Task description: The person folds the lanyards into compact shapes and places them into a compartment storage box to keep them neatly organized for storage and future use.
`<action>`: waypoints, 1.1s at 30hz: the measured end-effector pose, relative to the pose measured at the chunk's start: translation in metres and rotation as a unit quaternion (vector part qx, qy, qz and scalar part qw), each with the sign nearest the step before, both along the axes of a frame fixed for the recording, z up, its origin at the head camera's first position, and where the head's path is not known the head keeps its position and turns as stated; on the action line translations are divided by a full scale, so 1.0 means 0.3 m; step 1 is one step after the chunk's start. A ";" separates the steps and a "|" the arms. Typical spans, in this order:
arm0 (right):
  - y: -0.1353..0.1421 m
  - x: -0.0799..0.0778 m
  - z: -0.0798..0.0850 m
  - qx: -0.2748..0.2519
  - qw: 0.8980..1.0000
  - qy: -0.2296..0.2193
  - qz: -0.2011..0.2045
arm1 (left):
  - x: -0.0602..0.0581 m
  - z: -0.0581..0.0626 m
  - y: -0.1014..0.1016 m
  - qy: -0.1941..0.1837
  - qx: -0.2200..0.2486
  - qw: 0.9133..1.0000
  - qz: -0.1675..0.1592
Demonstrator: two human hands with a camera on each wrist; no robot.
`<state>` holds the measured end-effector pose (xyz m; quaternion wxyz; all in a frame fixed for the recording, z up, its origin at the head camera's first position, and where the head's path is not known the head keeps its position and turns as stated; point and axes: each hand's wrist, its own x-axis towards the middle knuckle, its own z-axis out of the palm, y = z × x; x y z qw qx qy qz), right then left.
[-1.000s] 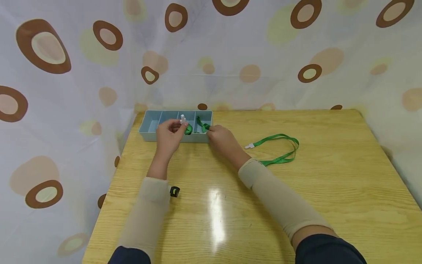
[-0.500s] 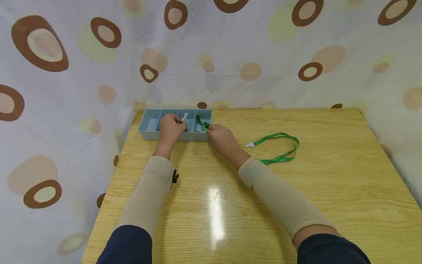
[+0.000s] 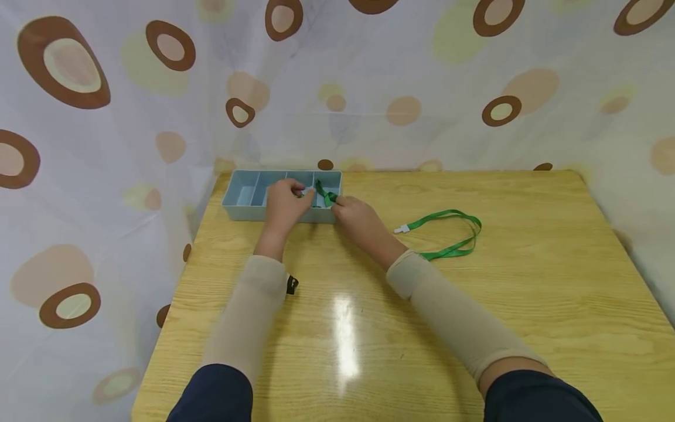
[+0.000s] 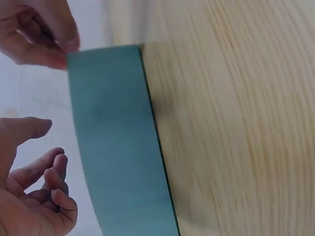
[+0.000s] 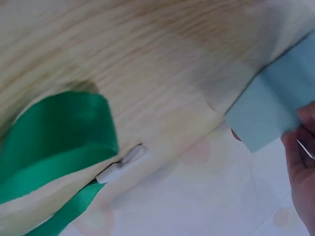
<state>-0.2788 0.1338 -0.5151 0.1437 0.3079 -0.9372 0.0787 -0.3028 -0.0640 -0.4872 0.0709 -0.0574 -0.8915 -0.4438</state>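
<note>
At the table's far left stands a light-blue divided box [image 3: 263,214]. My left hand [image 3: 285,202] is over its third compartment, with a bit of white and green just showing by the fingertips. In the left wrist view, the left hand [image 4: 37,182] has its thumb and fingers apart, nothing between them. My right hand [image 3: 361,225] pinches the box's right end wall; the right wrist view shows its fingers [image 5: 293,147] at that wall. A bundled green lanyard [image 3: 328,197] lies in the rightmost compartment, close to the right fingertips.
Right of the box, another green lanyard [image 3: 448,253] lies looped on the wooden table [image 3: 506,328], its white clip [image 3: 402,228] pointing left. A patterned cloth [image 3: 369,135] hangs behind the table's back edge. The box's left compartment [image 3: 242,190] is bare.
My left hand has lowered the green lanyard bundle with its white clip into the box, let it go and shifted slightly right. The right hand keeps its hold on the box.
</note>
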 end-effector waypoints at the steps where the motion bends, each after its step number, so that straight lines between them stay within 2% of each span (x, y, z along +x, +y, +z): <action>1: 0.008 0.003 0.004 -0.008 1.000 -0.016 0.006 | 0.011 0.000 0.012 0.001 0.002 1.000 -0.002; 4: 0.044 0.019 0.010 -0.047 0.996 -0.079 0.018 | 0.048 -0.006 0.049 0.011 0.014 1.000 -0.012; 6: 0.076 0.042 0.025 -0.081 0.990 -0.112 0.012 | 0.073 -0.003 0.068 0.020 0.023 0.999 -0.021; 11: 0.203 0.095 0.065 -0.131 0.981 -0.139 -0.042 | 0.129 0.037 0.099 0.036 0.040 0.996 -0.065; 13: 0.272 0.102 0.066 -0.119 0.979 -0.150 -0.066 | 0.149 0.048 0.111 0.036 0.036 0.995 -0.084; 15: 0.343 0.109 0.065 -0.074 0.978 -0.172 -0.095 | 0.169 0.050 0.131 0.027 0.037 0.994 -0.099; 18: 0.438 0.118 0.060 0.008 0.969 -0.208 -0.132 | 0.197 0.041 0.176 0.008 0.032 0.990 -0.135; 20: 0.482 0.122 0.053 0.044 0.961 -0.230 -0.145 | 0.216 0.032 0.208 -0.012 0.032 0.986 -0.166; 22: 0.508 0.120 0.036 0.049 0.955 -0.252 -0.150 | 0.233 0.020 0.238 -0.029 0.029 0.981 -0.188; 25: 0.523 0.111 0.001 0.043 0.951 -0.268 -0.147 | 0.253 0.003 0.268 -0.044 0.030 0.979 -0.197; 29: 0.527 0.096 -0.042 0.046 0.954 -0.257 -0.148 | 0.270 -0.015 0.289 -0.049 0.036 0.978 -0.200; 33: 0.529 0.085 -0.054 0.041 0.955 -0.248 -0.155 | 0.280 -0.026 0.295 -0.058 0.034 0.976 -0.205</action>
